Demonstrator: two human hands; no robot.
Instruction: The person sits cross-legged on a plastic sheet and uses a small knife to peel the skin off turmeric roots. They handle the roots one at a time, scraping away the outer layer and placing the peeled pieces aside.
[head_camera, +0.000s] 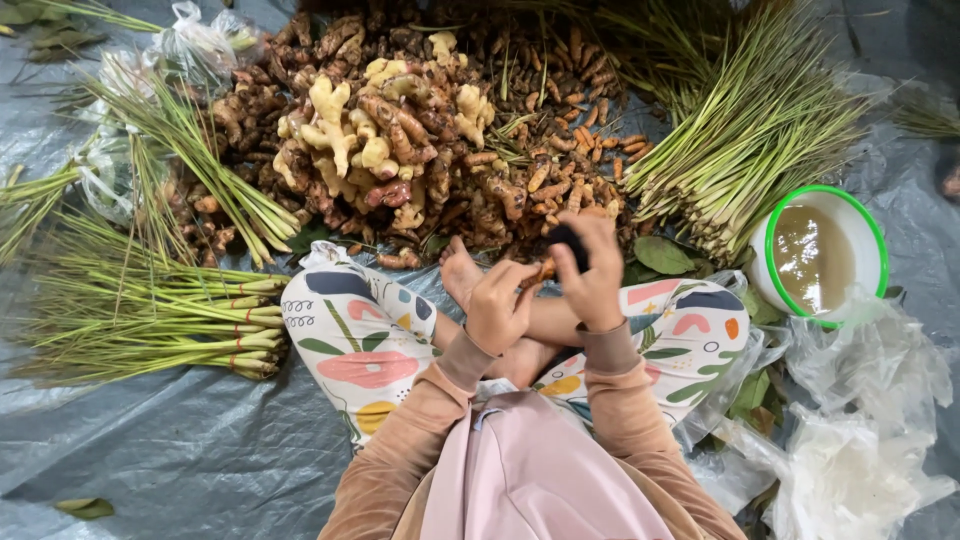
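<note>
I sit cross-legged on a grey plastic sheet (180, 450) in patterned trousers. My left hand (497, 305) is closed around a small orange turmeric root (545, 270). Pressed against that root is a dark-handled tool (568, 243), gripped by my right hand (592, 270). Both hands hover over my bare feet, just in front of a big heap of turmeric and ginger roots (420, 150).
Bundles of lemongrass (170, 320) lie at my left, more lemongrass (740, 130) at the upper right. A white bowl with a green rim (818, 255) holds murky water on the right. Crumpled clear plastic bags (850, 440) lie at the lower right, with green leaves (665, 255) nearby.
</note>
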